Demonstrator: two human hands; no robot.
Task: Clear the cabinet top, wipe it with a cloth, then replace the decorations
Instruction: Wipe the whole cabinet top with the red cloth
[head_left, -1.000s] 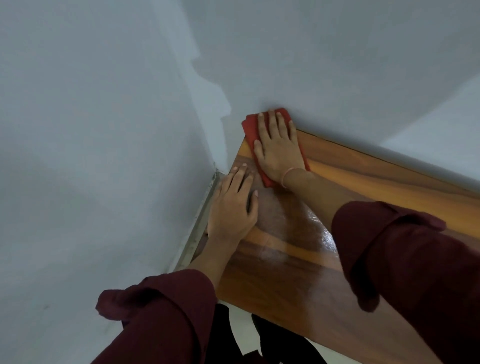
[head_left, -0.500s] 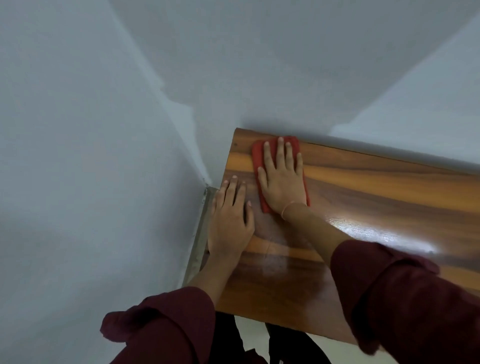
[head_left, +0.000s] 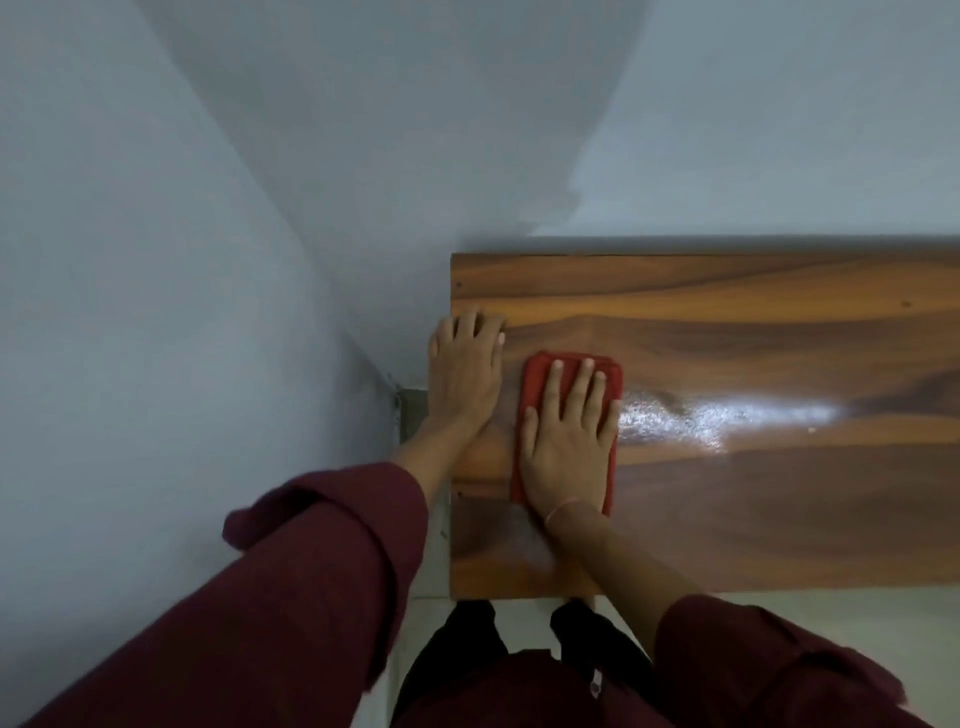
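Two maroon sleeves (head_left: 311, 561) fill the lower frame, and just past them we are in the wiping step. Our right hand (head_left: 569, 441) lies flat, fingers spread, pressing the red cloth (head_left: 535, 379) onto the cabinet top (head_left: 727, 493) left of centre; it pins the cloth rather than closing a grip on it. Our left hand (head_left: 465, 374) rests open on the cabinet's left edge, bracing. No decorations show. Next we judge the cloth should sweep toward the right of the frame, across the glossy streak (head_left: 727, 415) and the far strip by the wall (head_left: 467, 130).
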